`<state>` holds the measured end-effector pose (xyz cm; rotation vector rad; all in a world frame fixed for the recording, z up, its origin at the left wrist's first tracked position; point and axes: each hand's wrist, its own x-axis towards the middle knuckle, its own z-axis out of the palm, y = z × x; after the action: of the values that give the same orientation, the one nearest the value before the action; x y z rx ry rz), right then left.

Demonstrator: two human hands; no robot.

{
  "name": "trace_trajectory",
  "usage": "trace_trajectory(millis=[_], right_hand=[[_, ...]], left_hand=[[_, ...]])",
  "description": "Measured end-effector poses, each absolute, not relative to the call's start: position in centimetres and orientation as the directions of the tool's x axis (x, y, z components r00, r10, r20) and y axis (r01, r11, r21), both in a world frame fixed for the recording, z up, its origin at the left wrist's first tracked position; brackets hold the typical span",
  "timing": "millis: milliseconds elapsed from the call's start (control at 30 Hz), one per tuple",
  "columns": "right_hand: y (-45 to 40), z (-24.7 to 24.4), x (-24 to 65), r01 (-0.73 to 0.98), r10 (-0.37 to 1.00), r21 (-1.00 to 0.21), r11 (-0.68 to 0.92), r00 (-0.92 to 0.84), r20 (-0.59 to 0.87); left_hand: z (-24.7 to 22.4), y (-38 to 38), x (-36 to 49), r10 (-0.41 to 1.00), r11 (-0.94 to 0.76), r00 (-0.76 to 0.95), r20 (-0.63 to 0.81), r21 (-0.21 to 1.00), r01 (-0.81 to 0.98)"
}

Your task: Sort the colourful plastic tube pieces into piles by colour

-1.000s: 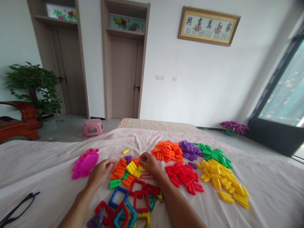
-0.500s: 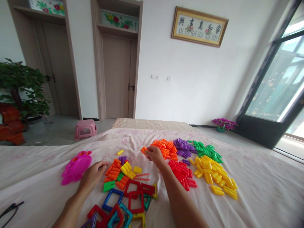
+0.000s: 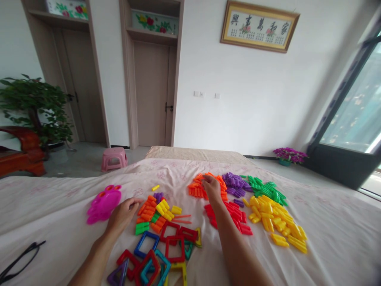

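My right hand [image 3: 212,186] is over the pile of orange plastic pieces [image 3: 196,187], fingertips pointing left and slightly apart. No piece stands out between its fingers against the orange below. My left hand [image 3: 125,211] hovers with curled fingers beside a mixed cluster of joined orange tube pieces [image 3: 145,210], yellow pieces [image 3: 164,209] and green pieces [image 3: 142,228]; nothing shows in it. Beneath the right forearm lies a red pile [image 3: 235,216]. Farther right are purple pieces [image 3: 236,184], green pieces [image 3: 266,188] and a large yellow pile [image 3: 276,220].
Left of my left hand lies a bright pink plastic tray-like toy [image 3: 105,202]. Magnetic frame tiles [image 3: 145,243] overlap in front of me, near thin orange sticks [image 3: 182,219]. A black cord-like item [image 3: 25,254] is at lower left. A patterned cloth [image 3: 324,238] covers the surface.
My right hand has moved right, from left of the orange pile onto it; the orange piece it held is no longer distinguishable. My left fingers have curled more. The view has shifted slightly.
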<state>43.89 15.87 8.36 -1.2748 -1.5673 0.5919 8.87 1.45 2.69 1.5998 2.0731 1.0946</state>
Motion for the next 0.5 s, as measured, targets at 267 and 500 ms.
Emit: trace_trajectory(millis=[267,500], right_hand=[[11.3,7.7,37.1,0.455,0.849,-0.768,0.45,-0.484,0.211],[7.9,8.2,34.9,0.675,0.832,-0.513,0.531,-0.531,0.161]], left_hand=[[2.5,1.5,8.7,0.926,0.088,-0.319,0.201,0.708,0.701],[2.4,1.6,8.6,0.93,0.091,-0.315,0.188,0.713,0.696]])
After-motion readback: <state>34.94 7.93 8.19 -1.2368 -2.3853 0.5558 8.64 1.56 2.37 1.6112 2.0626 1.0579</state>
